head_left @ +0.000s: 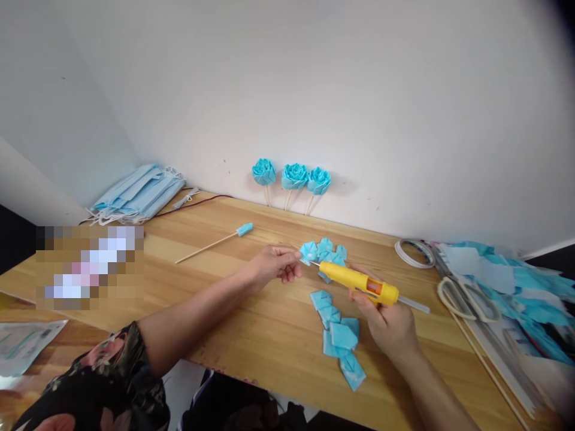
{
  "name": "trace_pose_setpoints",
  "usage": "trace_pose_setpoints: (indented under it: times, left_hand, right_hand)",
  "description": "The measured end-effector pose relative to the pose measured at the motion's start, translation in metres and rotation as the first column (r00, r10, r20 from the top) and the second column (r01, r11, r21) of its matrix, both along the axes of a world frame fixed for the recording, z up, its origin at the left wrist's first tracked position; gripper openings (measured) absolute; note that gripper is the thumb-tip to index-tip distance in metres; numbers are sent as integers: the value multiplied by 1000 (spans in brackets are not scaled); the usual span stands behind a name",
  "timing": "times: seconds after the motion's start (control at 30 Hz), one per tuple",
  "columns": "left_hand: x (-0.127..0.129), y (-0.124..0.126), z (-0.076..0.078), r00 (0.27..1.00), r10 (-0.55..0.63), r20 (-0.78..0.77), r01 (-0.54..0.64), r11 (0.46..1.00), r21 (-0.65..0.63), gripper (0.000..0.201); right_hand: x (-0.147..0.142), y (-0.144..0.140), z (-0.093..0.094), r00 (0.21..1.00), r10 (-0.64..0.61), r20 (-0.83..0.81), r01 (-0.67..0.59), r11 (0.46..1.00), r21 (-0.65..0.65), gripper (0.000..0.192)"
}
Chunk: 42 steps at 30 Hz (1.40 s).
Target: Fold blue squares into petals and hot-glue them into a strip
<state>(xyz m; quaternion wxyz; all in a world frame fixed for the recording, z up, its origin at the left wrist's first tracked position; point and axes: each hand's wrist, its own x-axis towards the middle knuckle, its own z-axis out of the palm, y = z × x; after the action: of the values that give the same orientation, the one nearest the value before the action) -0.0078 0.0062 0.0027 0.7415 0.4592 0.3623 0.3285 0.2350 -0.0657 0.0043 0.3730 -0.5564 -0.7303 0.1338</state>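
Between the thumb and fingers of my left hand is a folded blue petal, pinched at its left edge. My right hand grips a yellow glue gun, its metal nozzle pointing left at the petal; a clear glue stick sticks out of its back. Behind the nozzle lie more blue petals. Nearer the table's front, a row of overlapping folded petals rests beside my right wrist. Left of my left hand lies a wooden stick with a small blue bud on its end.
Three blue flowers on sticks lean against the wall. A pile of blue face masks is at the back left. To the right are a white tape roll, scissors and blue scraps. A packet lies at far left.
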Motion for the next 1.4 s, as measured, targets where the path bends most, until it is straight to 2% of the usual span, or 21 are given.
trace_pose_setpoints:
  times: [0.17,0.37,0.6,0.77,0.8,0.87,0.93,1.0,1.07,1.1,1.2,1.3,1.33,1.37,1.4]
  left_hand:
    - [0,0,-1,1000,9,-10,-9,1000,4,44]
    - [1,0,0,1000,4,-5,-4,1000,-15,42]
    - [-1,1,0,999,-9,50,12,997,-73,37]
    - [-5,3,2,993,17,114,-2,992,-125,31]
    - [-6,3,3,991,31,126,-14,992,-129,31]
    - [-7,4,5,989,56,135,-39,991,-127,31]
    - [-8,5,6,988,79,131,-63,991,-118,31]
    - [-8,4,7,988,94,122,-81,991,-107,31]
    - [-7,3,6,990,91,110,-81,992,-95,31]
    - [-6,2,6,991,81,104,-72,994,-88,32]
    - [-6,0,5,994,44,96,-40,998,-51,33]
    - [-6,-1,6,996,19,82,-19,1000,-10,36]
    - [-6,-1,6,997,14,73,-14,1000,-1,37]
    - [-6,-1,6,998,9,65,-9,1000,6,37]
    - [-6,0,6,998,7,59,-7,1000,11,37]
  right_hand:
    - [1,1,0,1000,-18,10,18,1000,21,30]
    - [4,0,-4,998,16,55,-17,1000,25,27]
    - [6,1,-7,983,22,181,-38,995,89,37]
    - [9,2,1,956,29,292,-67,991,119,40]
    - [14,3,3,959,8,284,-42,992,115,40]
    - [28,7,8,962,-109,251,95,993,64,39]
    - [50,11,9,924,-304,231,327,942,-69,44]
    - [75,17,7,863,-463,204,501,838,-218,54]
    - [97,21,4,837,-499,225,547,765,-339,59]
    - [104,22,4,826,-493,275,563,746,-355,59]
    - [112,19,9,744,-419,521,621,721,-308,60]
    - [97,9,26,546,-377,748,708,684,-173,63]
    - [88,5,32,492,-379,784,713,692,-113,62]
    - [78,2,37,476,-370,798,676,734,-63,56]
    - [68,-1,40,512,-338,790,602,797,-48,49]
